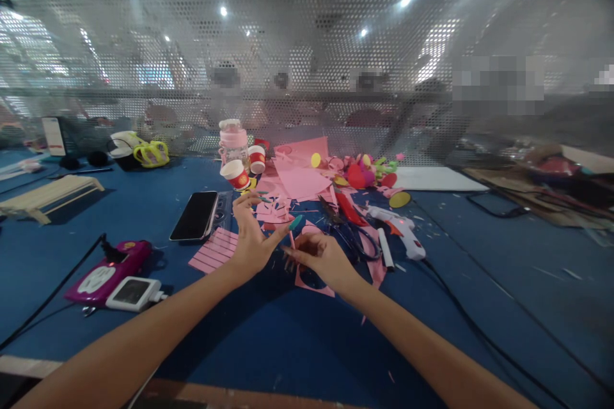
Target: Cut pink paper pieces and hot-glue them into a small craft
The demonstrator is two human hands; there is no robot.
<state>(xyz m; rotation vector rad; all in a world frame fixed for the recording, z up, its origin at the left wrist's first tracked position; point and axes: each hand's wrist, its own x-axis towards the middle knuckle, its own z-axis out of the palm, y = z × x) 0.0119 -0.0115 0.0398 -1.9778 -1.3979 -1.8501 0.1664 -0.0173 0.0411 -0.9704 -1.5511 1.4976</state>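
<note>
My left hand [252, 239] is raised over the blue table, its fingers apart and nothing held in them. Its thumb, with a long teal nail, points toward a small pink paper strip [291, 239]. That strip stands upright in the pinched fingertips of my right hand [319, 254]. Under my right hand lies a pink paper sheet [326, 291] with a round hole cut in it. Left of my left hand is a striped pink paper [215, 250]. Scissors [352, 239] lie just beyond my right hand, partly covered by scraps.
A white glue gun [400, 230] with a trailing cord lies right of a white stick [385, 249]. A phone [194, 216], a purple power device [112, 271] and a small wooden bench [52, 195] occupy the left. Paper cups [235, 174] and a jar stand before the mesh partition [297, 70].
</note>
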